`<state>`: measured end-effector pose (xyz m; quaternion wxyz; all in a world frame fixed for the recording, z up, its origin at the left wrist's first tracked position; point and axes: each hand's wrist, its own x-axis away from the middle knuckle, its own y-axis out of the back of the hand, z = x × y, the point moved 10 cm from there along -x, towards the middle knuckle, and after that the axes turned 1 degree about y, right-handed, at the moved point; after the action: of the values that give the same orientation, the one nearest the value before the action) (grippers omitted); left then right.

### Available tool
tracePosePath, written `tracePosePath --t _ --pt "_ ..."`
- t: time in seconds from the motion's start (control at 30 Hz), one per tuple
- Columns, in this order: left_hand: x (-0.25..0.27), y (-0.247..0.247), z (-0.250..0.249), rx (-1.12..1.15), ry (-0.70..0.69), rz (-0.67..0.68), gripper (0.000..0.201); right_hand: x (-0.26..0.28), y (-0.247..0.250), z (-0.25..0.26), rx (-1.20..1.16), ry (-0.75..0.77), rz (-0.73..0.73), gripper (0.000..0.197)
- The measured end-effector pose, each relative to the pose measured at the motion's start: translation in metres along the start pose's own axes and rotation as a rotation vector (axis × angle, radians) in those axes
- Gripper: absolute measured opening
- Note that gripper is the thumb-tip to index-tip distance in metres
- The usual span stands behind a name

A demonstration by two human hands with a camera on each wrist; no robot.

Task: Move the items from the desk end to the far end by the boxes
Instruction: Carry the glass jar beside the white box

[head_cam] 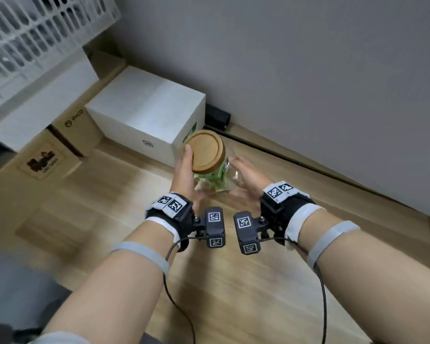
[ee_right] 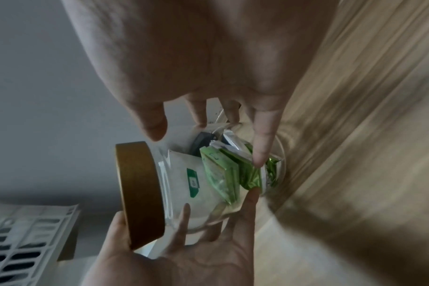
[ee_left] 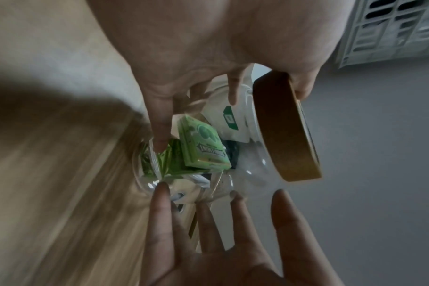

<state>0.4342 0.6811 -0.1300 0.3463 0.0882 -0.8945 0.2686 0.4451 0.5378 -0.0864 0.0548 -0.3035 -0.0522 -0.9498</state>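
Jar [head_cam: 215,175]: clear glass, round, with a flat wooden lid [head_cam: 205,151]. Inside sit green packets [ee_left: 203,149], a white sachet with a green mark [ee_right: 186,174] and something dark behind them. The lid is seated on the mouth. The jar is upright or only slightly tilted, between the two hands, above the wooden floor [head_cam: 124,194]; the wrist views are smeared, so I cannot tell whether its base touches the floor.

Left hand [head_cam: 184,175]: on the jar's left side, thumb up against the lid's rim, fingers [ee_right: 181,218] spread and curved along the glass wall. It cups the jar rather than closing tight.

Right hand [head_cam: 248,175]: on the opposite side, fingers [ee_left: 235,205] nearly straight and splayed, tips laid against the glass, thumb near the lid. Palm faces the left palm, jar pressed between them.

Beyond the fingertips of both hands, just past the jar, stands a white box [head_cam: 147,112] against a grey wall [head_cam: 308,70]. Further out to the left hand's side are cardboard boxes [head_cam: 42,155] and a white crate [head_cam: 35,33].
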Motion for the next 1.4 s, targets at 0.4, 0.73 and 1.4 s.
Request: tracePosePath --t 0.4,0.73,1.4 --pt "-0.085 -0.028 -0.045 -0.19 0.002 0.082 0.094 -0.072 0.01 0.008 -0.209 -0.043 -0.126 0.049" --pt "-0.116 -0.047 -0.071 -0.202 -0.137 0.059 0.101 -0.097 0.026 0.014 -0.484 -0.013 -0.17 0.034" --pt "0.023 -0.199 0.139 -0.351 0.089 0.319 0.036 0.114 0.226 -0.104 -0.625 0.081 -0.441 0.023"
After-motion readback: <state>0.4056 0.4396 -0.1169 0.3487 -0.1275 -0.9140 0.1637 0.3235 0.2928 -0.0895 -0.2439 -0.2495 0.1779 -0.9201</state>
